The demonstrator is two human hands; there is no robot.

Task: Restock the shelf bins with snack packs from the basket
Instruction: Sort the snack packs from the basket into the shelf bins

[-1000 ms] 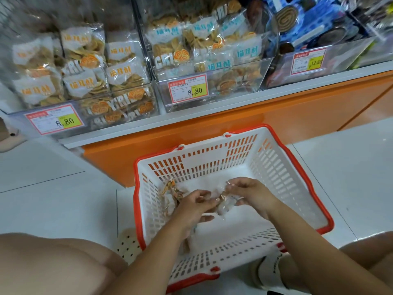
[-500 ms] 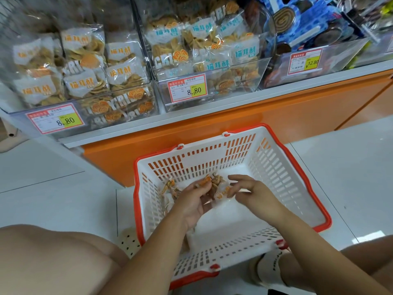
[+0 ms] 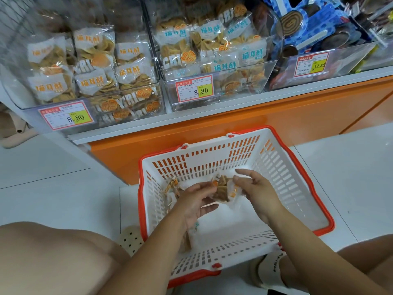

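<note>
A white basket with an orange rim (image 3: 297,179) sits on the floor below the shelf. Over it, my left hand (image 3: 196,201) and my right hand (image 3: 256,189) pinch the two ends of one clear snack pack (image 3: 223,188) of brown swirl crisps. Another pack (image 3: 172,186) leans on the basket's left wall, and a third pack (image 3: 189,239) lies under my left forearm. Above, the left clear shelf bin (image 3: 27,111) holds packs with orange lettering (image 3: 91,81), and the middle bin (image 3: 244,81) holds packs with teal lettering (image 3: 225,64).
A third bin (image 3: 340,60) at the right carries blue packs of dark roll cakes and a 12.80 tag. The orange shelf base (image 3: 234,128) stands right behind the basket. My bare knees frame the basket at the lower left and right; white floor tiles lie around.
Both hands have lifted the pack up from the basket floor and turned it; the right hand has shifted slightly right and now holds the pack's right end.
</note>
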